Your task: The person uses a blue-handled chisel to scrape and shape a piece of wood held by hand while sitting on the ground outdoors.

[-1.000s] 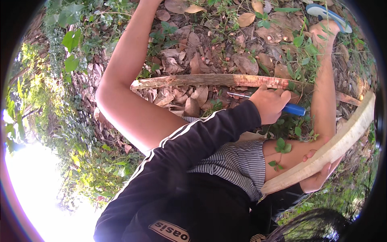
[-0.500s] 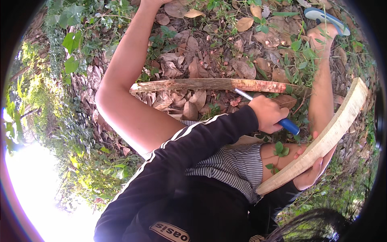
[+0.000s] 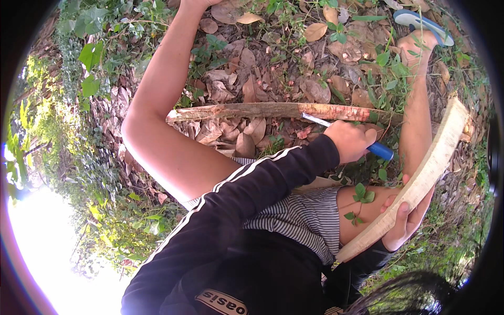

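Observation:
My left hand (image 3: 350, 140), in a black sleeve with white stripes, grips a knife by its blue handle (image 3: 380, 151). The blade (image 3: 315, 119) points left and its tip touches a long brown bark-covered stick (image 3: 262, 111) lying across the leaf litter. My right hand (image 3: 405, 227) holds a pale peeled stick (image 3: 426, 171), which slants up to the right beside my right leg (image 3: 416, 126). My bent left knee (image 3: 152, 137) rises at the left.
Dry brown leaves (image 3: 247, 86) and small green plants (image 3: 386, 79) cover the ground. A blue sandal (image 3: 422, 22) is on my right foot at the top right. Dense green bushes (image 3: 63, 121) fill the left, with bright glare at the lower left.
The pale stick's far end has swung upward in my right hand. The hand with the knife dipped slightly and stays at the brown stick.

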The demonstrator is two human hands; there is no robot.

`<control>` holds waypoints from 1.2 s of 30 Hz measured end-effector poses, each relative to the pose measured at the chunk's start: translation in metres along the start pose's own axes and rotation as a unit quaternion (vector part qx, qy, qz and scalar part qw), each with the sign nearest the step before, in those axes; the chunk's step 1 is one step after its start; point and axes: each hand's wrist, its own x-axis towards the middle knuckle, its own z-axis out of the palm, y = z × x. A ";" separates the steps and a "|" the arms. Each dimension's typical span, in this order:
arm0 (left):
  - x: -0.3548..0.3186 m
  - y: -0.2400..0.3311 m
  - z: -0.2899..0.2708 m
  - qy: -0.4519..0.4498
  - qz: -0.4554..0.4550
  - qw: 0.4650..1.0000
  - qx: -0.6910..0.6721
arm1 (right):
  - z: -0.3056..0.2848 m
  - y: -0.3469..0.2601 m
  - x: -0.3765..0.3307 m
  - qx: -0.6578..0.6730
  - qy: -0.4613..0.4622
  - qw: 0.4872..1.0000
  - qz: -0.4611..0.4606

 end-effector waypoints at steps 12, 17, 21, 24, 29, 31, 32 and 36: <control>0.021 -0.015 -0.008 0.036 -0.066 0.997 0.000 | -0.037 0.038 -0.001 -0.163 -0.155 0.974 -0.035; 0.022 -0.016 -0.010 0.016 -0.086 0.996 -0.013 | -0.040 0.032 0.004 0.010 -0.042 0.990 0.133; 0.017 -0.023 -0.016 0.009 -0.081 0.997 -0.012 | -0.048 0.045 0.007 -0.019 -0.172 0.979 0.112; 0.021 -0.022 -0.020 0.014 -0.080 0.997 -0.009 | -0.040 0.038 0.013 -0.010 -0.110 0.991 0.079; 0.000 -0.031 -0.027 0.111 -0.037 0.993 -0.030 | -0.044 0.036 0.014 0.025 -0.162 0.977 0.136; -0.012 -0.029 -0.053 0.227 -0.038 0.954 -0.193 | -0.042 0.038 0.017 0.116 -0.059 0.978 0.160; -0.022 -0.030 -0.066 0.283 -0.042 0.920 -0.267 | -0.042 0.041 0.018 0.131 -0.071 0.975 0.166; -0.075 -0.047 -0.090 0.374 -0.033 0.717 -0.588 | -0.034 0.038 0.015 0.137 -0.115 0.970 0.165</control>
